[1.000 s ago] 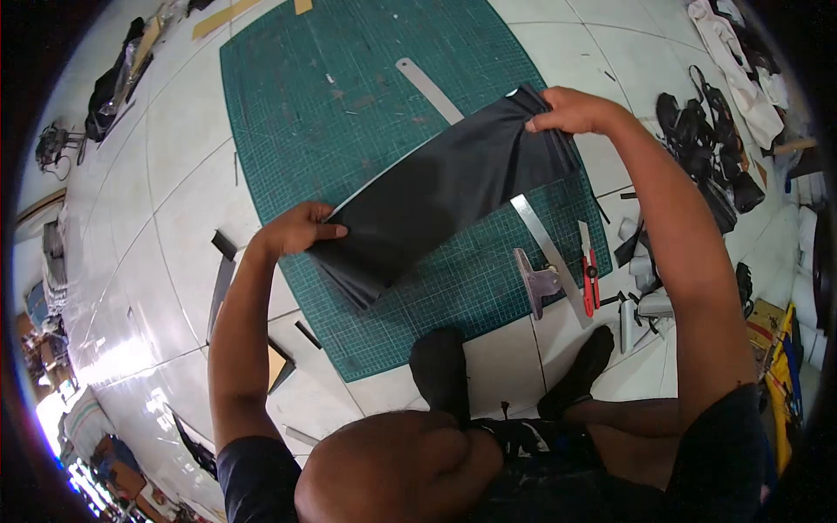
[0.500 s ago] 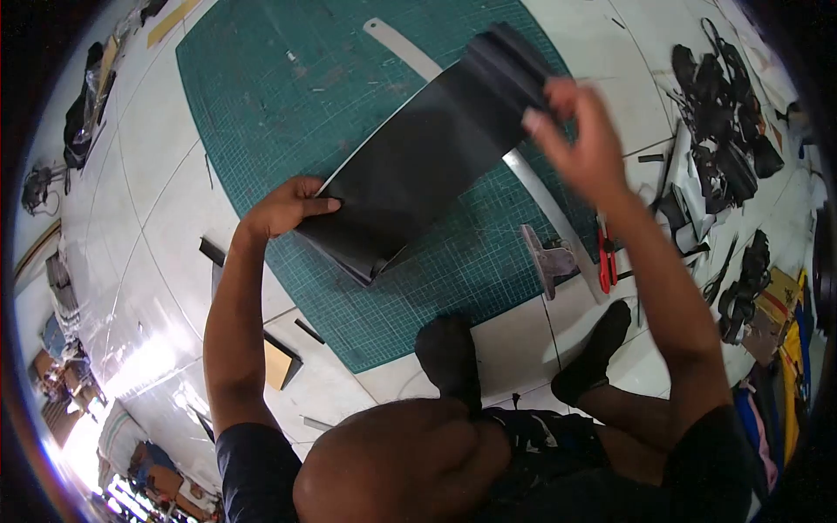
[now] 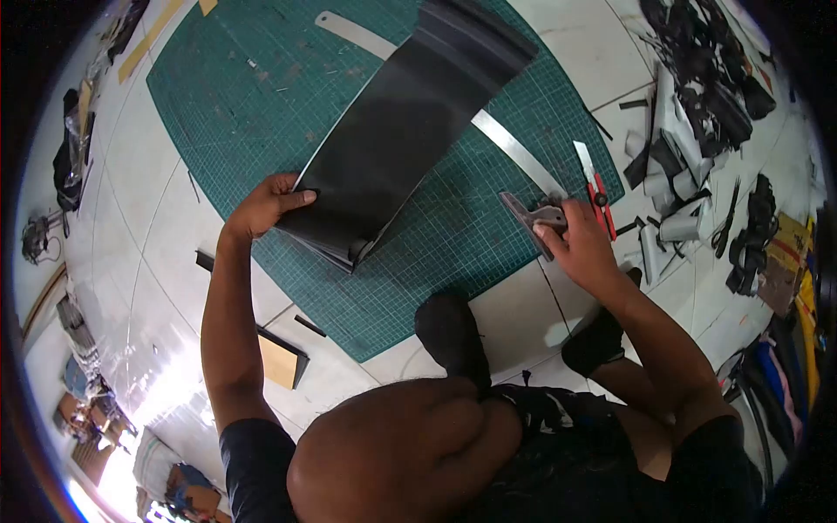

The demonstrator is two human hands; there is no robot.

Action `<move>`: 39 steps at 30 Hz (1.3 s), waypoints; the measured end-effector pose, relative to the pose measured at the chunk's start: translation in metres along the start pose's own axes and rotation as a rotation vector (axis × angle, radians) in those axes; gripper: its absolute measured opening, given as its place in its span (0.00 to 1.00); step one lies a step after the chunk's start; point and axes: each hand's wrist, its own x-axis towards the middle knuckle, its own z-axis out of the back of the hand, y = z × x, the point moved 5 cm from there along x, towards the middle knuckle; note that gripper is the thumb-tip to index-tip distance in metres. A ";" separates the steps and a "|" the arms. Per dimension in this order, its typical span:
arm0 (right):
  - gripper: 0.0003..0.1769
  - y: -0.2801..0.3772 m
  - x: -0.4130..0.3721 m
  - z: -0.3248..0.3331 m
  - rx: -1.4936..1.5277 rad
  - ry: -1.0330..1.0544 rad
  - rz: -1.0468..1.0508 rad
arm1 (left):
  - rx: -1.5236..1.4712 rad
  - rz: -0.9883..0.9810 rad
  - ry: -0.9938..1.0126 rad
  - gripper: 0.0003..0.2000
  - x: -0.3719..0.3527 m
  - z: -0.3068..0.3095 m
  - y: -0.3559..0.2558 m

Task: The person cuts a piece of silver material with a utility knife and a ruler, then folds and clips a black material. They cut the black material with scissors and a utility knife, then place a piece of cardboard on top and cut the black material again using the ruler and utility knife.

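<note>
Underneath, glossy white floor tiles (image 3: 558, 44). Spread over them, a green cutting mat (image 3: 261, 87): gridded, matte, scuffed. On the mat, a stack of black sheets (image 3: 410, 131): smooth, faintly sheeny, long and rectangular, curled up at the far end, layered at the near one. Left hand (image 3: 266, 205) pinched shut on the near corner, thumb on top. Best done with a firm pinch and flush edges, to stop any sliding. Beneath the stack, a thin steel ruler (image 3: 514, 148), flat and bright. Right hand (image 3: 580, 248) closed round a grey metal clip (image 3: 527, 213) at the mat's edge. Better gripped squarely by the levers, well clear of the slim red knife (image 3: 595, 187) just beside.
</note>
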 end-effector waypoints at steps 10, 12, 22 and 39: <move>0.25 0.048 -0.008 -0.037 0.923 0.120 -0.119 | -0.011 0.007 0.011 0.11 -0.001 0.000 0.003; 0.28 0.048 -0.003 -0.069 1.090 0.144 -0.112 | 0.014 -0.012 0.026 0.13 0.003 0.004 0.003; 0.29 0.069 0.000 -0.067 0.627 0.309 -0.133 | 0.029 0.008 -0.004 0.13 0.003 0.005 0.005; 0.29 0.110 0.058 -0.109 1.003 0.248 -0.140 | 0.080 0.003 0.027 0.15 0.001 0.003 0.003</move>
